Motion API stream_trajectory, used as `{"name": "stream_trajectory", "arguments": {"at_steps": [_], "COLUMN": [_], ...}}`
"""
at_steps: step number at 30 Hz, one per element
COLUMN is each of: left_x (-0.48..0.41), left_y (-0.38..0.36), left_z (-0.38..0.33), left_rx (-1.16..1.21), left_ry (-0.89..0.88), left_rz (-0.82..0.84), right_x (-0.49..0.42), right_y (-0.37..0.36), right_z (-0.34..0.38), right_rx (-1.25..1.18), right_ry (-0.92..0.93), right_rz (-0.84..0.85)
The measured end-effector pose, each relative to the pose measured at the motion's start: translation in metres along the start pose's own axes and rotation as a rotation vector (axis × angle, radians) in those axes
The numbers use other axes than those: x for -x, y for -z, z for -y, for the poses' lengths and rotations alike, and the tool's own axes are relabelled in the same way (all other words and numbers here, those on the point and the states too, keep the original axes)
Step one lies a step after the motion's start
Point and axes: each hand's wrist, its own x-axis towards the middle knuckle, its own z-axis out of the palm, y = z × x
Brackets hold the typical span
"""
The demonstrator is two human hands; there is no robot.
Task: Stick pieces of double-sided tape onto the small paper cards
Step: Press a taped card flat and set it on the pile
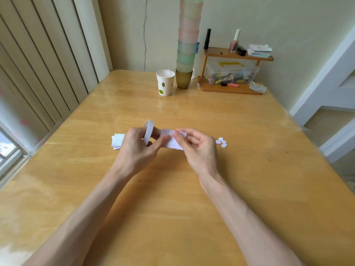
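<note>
double-sided tape, a white ring-shaped roll [148, 132], stands on edge in the left hand [134, 148], whose fingers are curled through and around the ring just above the glossy wooden table [172, 189]. from the roll a flat white strip [169, 143] runs rightward to the right hand [197, 148], so its long axis lies left to right between the two hands, and the left thumb rests on its near end. the right thumb and forefinger pinch a small white paper piece [182, 134] at the far end of the strip; whether this is a card or a tape end cannot be told. a stack of white paper cards [117, 141] lies under and just left of the left hand, and a few small white scraps [221, 142] lie just right of the right hand. the coming move probably turns on parting the strip, with the right hand nearer the free end.
</note>
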Motion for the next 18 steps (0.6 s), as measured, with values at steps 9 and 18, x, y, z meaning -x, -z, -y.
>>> {"name": "stream_trajectory", "arguments": {"at_steps": [9, 18], "left_x": [-0.0001, 0.0016], "left_y": [-0.0027, -0.0032], "left_z": [-0.0022, -0.0062], "left_rx": [0.087, 0.088], "left_ry": [-0.013, 0.031], "left_rz": [-0.052, -0.039], "right_x": [0.0032, 0.0038], "right_y": [-0.001, 0.0024], "right_z": [0.0026, 0.0069], "right_rx": [-0.02, -0.062], "right_ry": [-0.01, -0.05], "right_rz": [0.04, 0.019]}}
